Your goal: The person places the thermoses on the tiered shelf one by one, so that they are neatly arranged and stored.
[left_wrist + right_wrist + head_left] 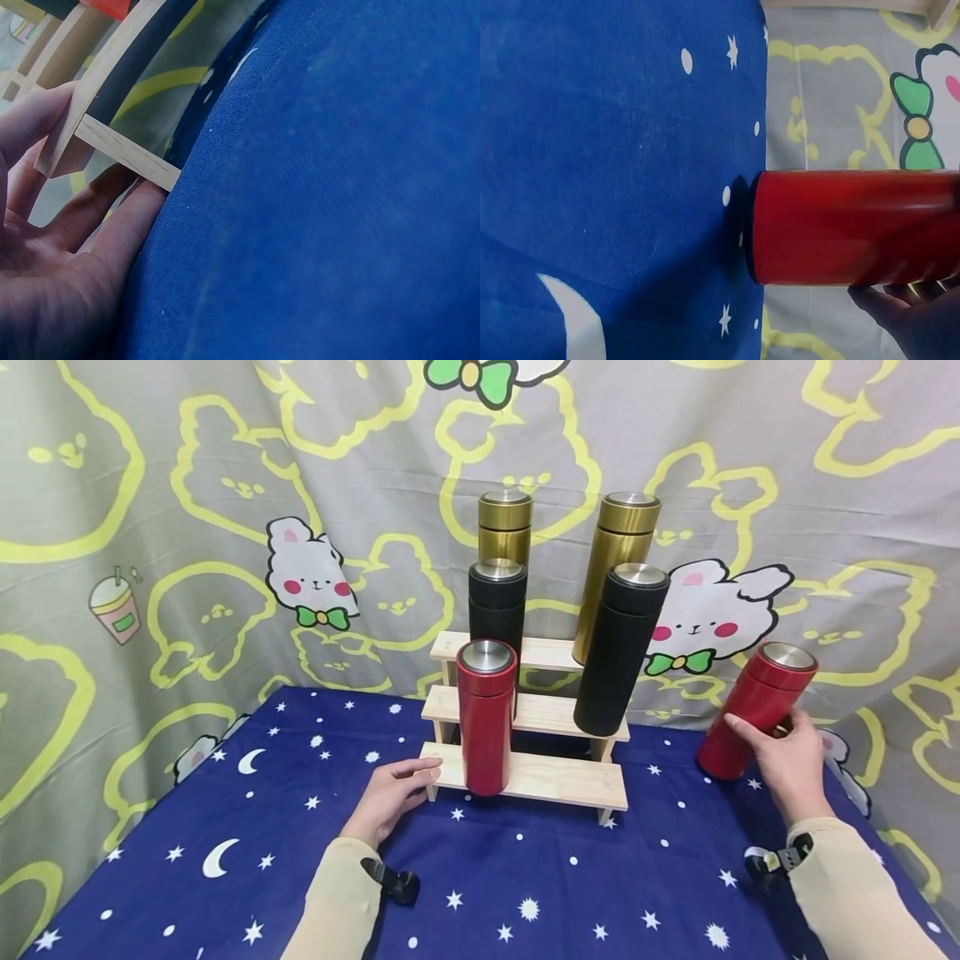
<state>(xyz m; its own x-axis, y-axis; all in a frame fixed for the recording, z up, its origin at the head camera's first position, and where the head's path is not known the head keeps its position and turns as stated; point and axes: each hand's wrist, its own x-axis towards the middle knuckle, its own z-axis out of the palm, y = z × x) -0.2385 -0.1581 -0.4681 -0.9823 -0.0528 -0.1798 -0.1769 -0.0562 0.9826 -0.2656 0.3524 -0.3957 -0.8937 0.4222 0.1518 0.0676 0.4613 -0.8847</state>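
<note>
My right hand [791,764] grips a red thermos flask [759,710] with a steel-topped lid, at the right of the wooden stand. In the right wrist view the flask's dark base is at the blue cloth; whether it touches is unclear. My left hand [393,797] holds the left end of the lowest step of the three-step wooden stand [558,779], fingers around the plank end and leg [127,154]. Another red flask [486,727] stands on that step, left of its middle. Two black flasks [618,652] stand on the middle step, two gold ones [628,535] on the top step.
A dark blue cloth [300,852] with white stars and moons covers the table. Behind it hangs a grey curtain [405,485] with yellow outlines and rabbits, close behind the stand. Each wrist wears a strap with a small camera [401,887].
</note>
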